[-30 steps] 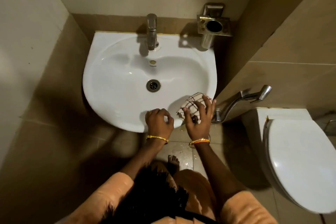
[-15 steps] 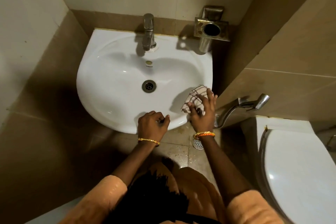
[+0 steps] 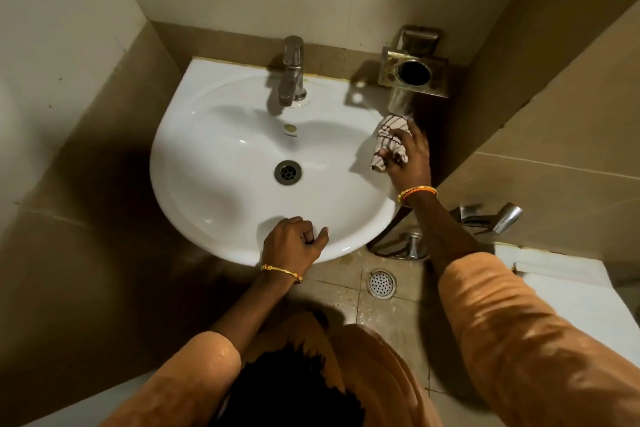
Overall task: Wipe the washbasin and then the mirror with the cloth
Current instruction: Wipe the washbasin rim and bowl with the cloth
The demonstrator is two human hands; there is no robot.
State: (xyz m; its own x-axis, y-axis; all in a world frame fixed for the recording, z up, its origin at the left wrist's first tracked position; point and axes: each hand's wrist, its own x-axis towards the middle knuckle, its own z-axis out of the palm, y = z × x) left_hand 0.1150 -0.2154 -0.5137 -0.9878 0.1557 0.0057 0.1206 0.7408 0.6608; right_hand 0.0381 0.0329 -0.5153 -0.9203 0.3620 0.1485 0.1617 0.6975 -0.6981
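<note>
The white ceramic wall-hung washbasin (image 3: 221, 204) sat in the corner of a beige-tiled washroom, its bowl holding nothing but the round metal drain (image 3: 287, 172) at the bottom and a small overflow cap (image 3: 290, 128) on the back wall. A chrome single-lever tap (image 3: 292, 74) stood upright on the rear ledge.

The right hand (image 3: 408, 158) lay on the basin's right rim, fingers closed around the crumpled white cloth with dark checked lines (image 3: 388, 140), pressing it against the porcelain. The cloth was on that rim, just below the square tarnished metal wall holder (image 3: 414, 72). The holder's round cup was open at the top and looked dark inside; whether anything was in it could not be told.

The left hand (image 3: 294, 243) rested on the near front rim of the basin, fingers curled loosely inward and gripping nothing. Each wrist wore a thin gold-coloured bangle (image 3: 281, 272).

On the tiled floor below the basin was a round perforated metal floor drain (image 3: 381, 283). To the right a chrome hand sprayer (image 3: 498, 218) hung on the wall, beside the white toilet cistern (image 3: 568, 291).
</note>
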